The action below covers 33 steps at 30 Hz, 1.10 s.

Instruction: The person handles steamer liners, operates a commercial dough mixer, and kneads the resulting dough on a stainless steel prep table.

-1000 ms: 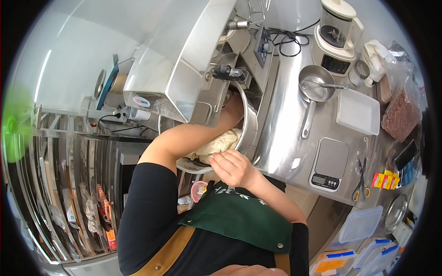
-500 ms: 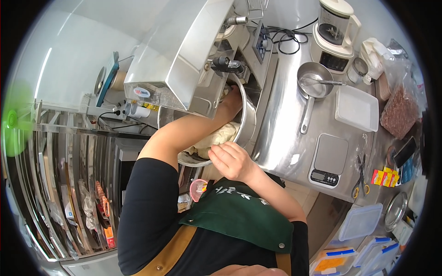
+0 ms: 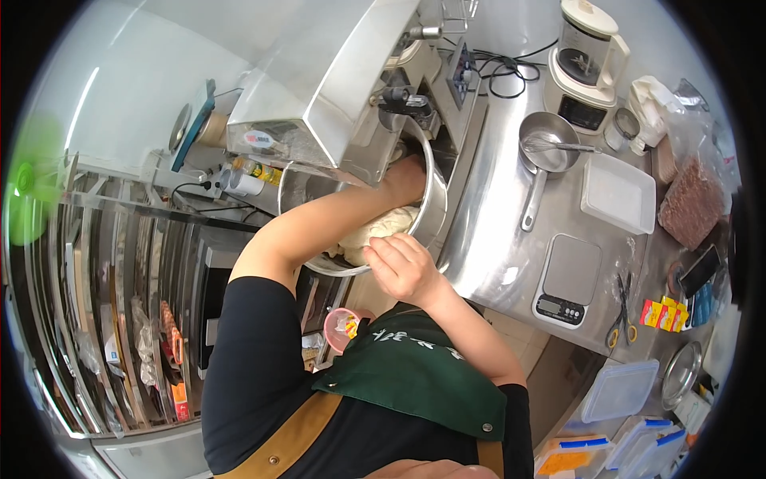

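Note:
A large mass of pale dough (image 3: pixel 381 227) lies in a round metal mixing bowl (image 3: pixel 437 195) under a stand mixer (image 3: pixel 319 80). Reaching across the bowl, my left hand (image 3: pixel 408 179) is deep inside by the far wall, under the mixer head. Its fingers are hidden there. My right hand (image 3: pixel 405 270) is at the near rim, against the dough's near side. Its fingers are bent and pressed together; whether they grip dough or the rim does not show.
Right of the bowl, a steel worktop (image 3: pixel 499 255) carries a saucepan with a whisk (image 3: pixel 549 144), a white tray (image 3: pixel 618 191), a scale (image 3: pixel 568 279), scissors (image 3: pixel 622 311) and a blender (image 3: pixel 586 68). A tray rack (image 3: pixel 120 319) stands left. A pink container (image 3: pixel 339 335) sits below the bowl.
The whole view has shifted slightly. My left hand is still deep in the bowl. My right hand stays at the near rim beside the dough, with little change in its grip.

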Motion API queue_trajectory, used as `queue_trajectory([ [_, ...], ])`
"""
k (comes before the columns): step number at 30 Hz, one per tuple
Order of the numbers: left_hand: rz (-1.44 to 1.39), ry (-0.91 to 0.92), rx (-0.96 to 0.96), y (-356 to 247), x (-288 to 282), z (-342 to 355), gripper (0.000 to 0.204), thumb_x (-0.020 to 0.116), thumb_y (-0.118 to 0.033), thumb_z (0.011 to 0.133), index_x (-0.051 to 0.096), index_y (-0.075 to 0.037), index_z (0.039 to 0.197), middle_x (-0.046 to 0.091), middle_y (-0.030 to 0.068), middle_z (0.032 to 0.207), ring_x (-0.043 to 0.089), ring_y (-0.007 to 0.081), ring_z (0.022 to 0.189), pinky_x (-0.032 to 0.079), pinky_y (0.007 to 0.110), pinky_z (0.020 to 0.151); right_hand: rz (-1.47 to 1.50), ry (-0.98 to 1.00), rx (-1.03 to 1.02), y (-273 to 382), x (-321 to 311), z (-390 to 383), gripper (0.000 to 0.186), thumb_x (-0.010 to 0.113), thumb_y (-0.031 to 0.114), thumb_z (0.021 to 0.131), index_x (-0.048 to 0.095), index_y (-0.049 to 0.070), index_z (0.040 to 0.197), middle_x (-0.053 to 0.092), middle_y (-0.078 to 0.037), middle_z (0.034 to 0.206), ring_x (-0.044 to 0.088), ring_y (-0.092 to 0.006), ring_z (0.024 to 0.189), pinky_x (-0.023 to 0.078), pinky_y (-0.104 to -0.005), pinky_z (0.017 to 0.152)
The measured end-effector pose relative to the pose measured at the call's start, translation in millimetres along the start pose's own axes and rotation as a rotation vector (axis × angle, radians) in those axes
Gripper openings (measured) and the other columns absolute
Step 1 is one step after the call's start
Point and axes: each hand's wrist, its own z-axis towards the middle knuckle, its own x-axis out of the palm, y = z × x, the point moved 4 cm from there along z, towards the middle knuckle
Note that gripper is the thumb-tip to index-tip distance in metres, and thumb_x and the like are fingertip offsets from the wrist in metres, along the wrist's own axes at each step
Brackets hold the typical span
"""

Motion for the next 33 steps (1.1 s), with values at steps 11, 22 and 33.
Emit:
queue_trajectory([
  [11, -0.103, -0.427, -0.105, -24, -138, -123, 0.021, 0.056, -0.009, 0.057, 0.055, -0.005, 0.078, 0.054, 0.0065, 0.076, 0.054, 0.0234, 0.070, 0.042, 0.033, 0.060, -0.029, 0.076, -0.005, 2, 3, 1, 0.025, 0.058, 0.006, 0.058, 0.057, -0.003, 0.081, 0.056, -0.013, 0.083, 0.055, -0.0219, 0.071, 0.046, -0.0321, 0.066],
  [22, -0.411, -0.235, -0.483, -15, -102, -191, 0.037, 0.051, -0.001, 0.068, 0.046, 0.006, 0.104, 0.047, 0.0164, 0.101, 0.048, 0.0314, 0.091, 0.044, 0.038, 0.076, -0.028, 0.063, 0.052, 7, 3, 12, 0.025, 0.060, 0.002, 0.060, 0.058, -0.004, 0.084, 0.057, -0.013, 0.084, 0.055, -0.0232, 0.068, 0.046, -0.0327, 0.063],
  [33, -1.330, -0.101, -0.309, 42, -97, -217, 0.031, 0.047, -0.007, 0.079, 0.047, 0.004, 0.108, 0.058, 0.0170, 0.099, 0.056, 0.0247, 0.092, 0.045, 0.032, 0.079, -0.207, 0.613, 0.162, 27, 29, 31, 0.045, 0.063, 0.030, 0.068, 0.057, -0.002, 0.099, 0.056, -0.014, 0.106, 0.052, -0.0271, 0.099, 0.037, -0.0415, 0.086],
])
